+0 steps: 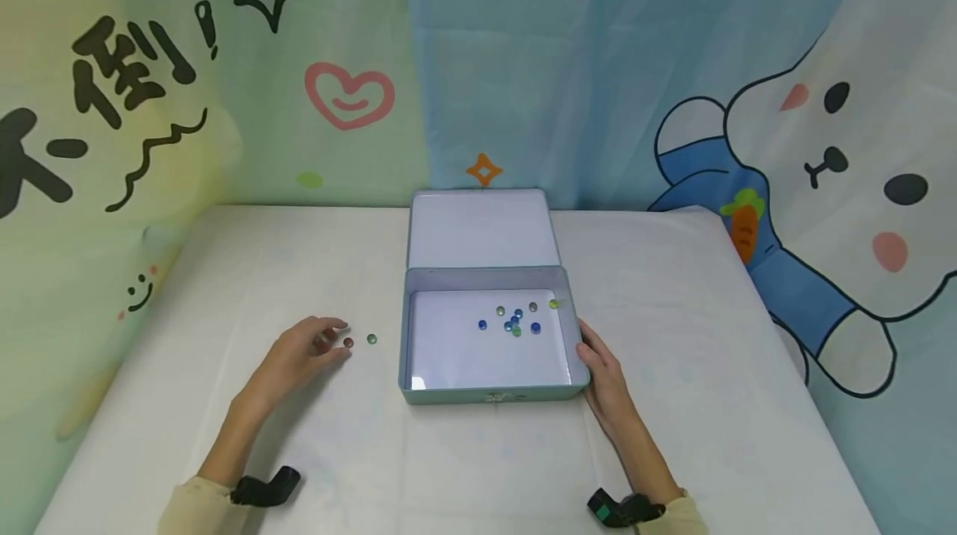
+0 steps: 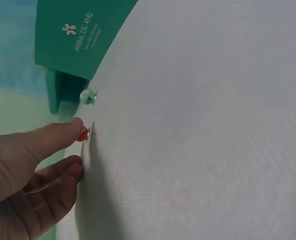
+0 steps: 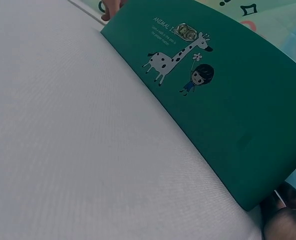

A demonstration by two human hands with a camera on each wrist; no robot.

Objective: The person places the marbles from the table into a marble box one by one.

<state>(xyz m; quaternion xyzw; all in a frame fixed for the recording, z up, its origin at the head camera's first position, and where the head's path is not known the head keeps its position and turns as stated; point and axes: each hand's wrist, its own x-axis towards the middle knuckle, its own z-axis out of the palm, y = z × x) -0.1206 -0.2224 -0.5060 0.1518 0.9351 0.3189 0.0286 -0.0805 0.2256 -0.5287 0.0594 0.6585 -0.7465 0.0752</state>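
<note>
A green tin box [image 1: 491,395] stands with its hinged lid [image 1: 482,228] raised at the back. Several glass marbles [image 1: 536,328], blue, green, yellow and clear, lie on its pale floor. To its left on the cloth are a red marble [image 1: 348,342] and a green marble [image 1: 371,339]. My left hand [image 1: 302,359] reaches in beside the red marble, thumb and fingers apart; the thumb partly covers that marble [image 2: 85,134] in the left wrist view. My right hand [image 1: 609,377] grips the right wall of the box, fingers [image 3: 286,223] at its corner in the right wrist view.
A white cloth [image 1: 478,468] covers the table. Behind it hangs a printed curtain [image 1: 501,61] with a cartoon rabbit on the right. The box front [image 3: 227,110] bears a giraffe, a child and a small metal clasp [image 3: 186,32].
</note>
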